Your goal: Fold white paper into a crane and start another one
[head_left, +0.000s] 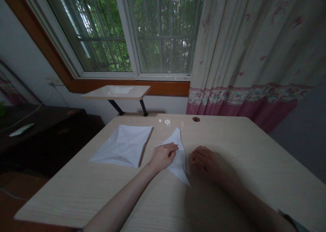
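Observation:
A white sheet of paper folded into a triangle [180,161] lies on the table, its long edge facing right. My left hand [164,155] rests on top of it, fingers stretched flat across the paper and pointing right. Just right of the folded edge, my right hand [203,159] is on the tabletop with its fingers curled in; no object shows in it, and it appears apart from the paper. To the left lies a second white sheet [127,147], spread out and marked with creases.
The pale wooden table [224,133] has a round cable hole [196,119] near its back edge. A small raised shelf [99,93] holding white paper [123,90] stands at the back left. Beyond are a window [163,49] and a floral curtain [244,55]. A dark desk [73,113] stands left.

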